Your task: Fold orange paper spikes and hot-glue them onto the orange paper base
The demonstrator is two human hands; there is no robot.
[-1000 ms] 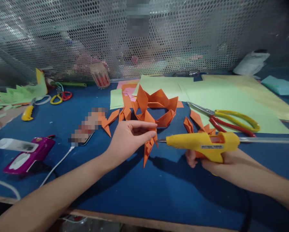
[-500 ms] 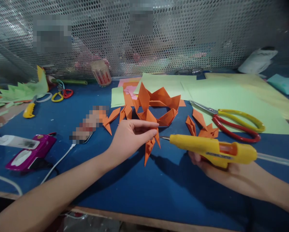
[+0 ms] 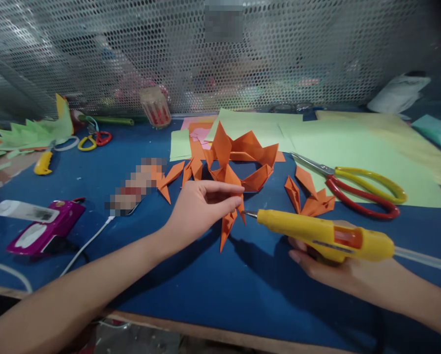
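Note:
My left hand [image 3: 200, 206] pinches a folded orange paper piece [image 3: 227, 228] between thumb and fingers, its pointed ends hanging down. Wrapped in my right hand [image 3: 325, 260] is a yellow hot glue gun [image 3: 297, 226] with a clear glue stick [image 3: 423, 258] out of its back. The metal nozzle [image 3: 250, 213] is at the right edge of the held piece; whether it touches I cannot tell. Just behind stands an orange folded paper crown [image 3: 255, 145] with pointed tips. More folded orange pieces [image 3: 318, 202] lie at right, others [image 3: 171, 176] left of the crown.
Scissors with red and yellow handles [image 3: 364, 189] lie on green paper sheets [image 3: 364, 142]. A phone with a blurred screen [image 3: 133, 189], its white cable [image 3: 85, 248] and a purple device [image 3: 45, 236] are at left. A clear jar [image 3: 156, 108] stands by the perforated metal screen [image 3: 279, 59].
The glue gun has tilted slightly, its nozzle now a little lower and nearer the orange piece. My left hand keeps its pinch. The view has shifted a little.

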